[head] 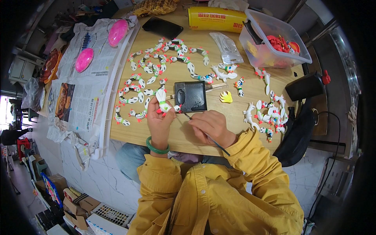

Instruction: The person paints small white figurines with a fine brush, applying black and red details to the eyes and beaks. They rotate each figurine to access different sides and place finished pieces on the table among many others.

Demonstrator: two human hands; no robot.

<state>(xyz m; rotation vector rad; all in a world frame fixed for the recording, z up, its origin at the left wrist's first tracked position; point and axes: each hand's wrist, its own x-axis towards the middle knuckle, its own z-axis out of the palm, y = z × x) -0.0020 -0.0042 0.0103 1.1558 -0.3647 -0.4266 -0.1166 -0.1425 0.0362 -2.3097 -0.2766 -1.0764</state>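
Note:
My left hand point(158, 126) pinches a small white bird figurine point(161, 98) with green and red parts above the wooden table. In my right hand point(210, 126) is a thin paintbrush point(188, 116), its dark tip close to the figurine's head; whether they touch cannot be made out. Just beyond both hands sits a square black ink dish point(194, 95) with a wet-looking surface. More brushes point(216, 86) lie partly behind it. Several bird figurines with black markings point(180, 59) spread over the left and far table, while a cluster of mostly white ones point(273, 111) lies at the right.
A yellow scalloped piece point(226, 97) lies right of the dish. Farther back are a black phone point(163, 28), a yellow cling-film roll point(216, 19) and a clear plastic bin point(285, 58). Newspaper point(82, 100) with two pink ovals point(84, 60) covers the left side. A black bottle-like object point(304, 86) stands right.

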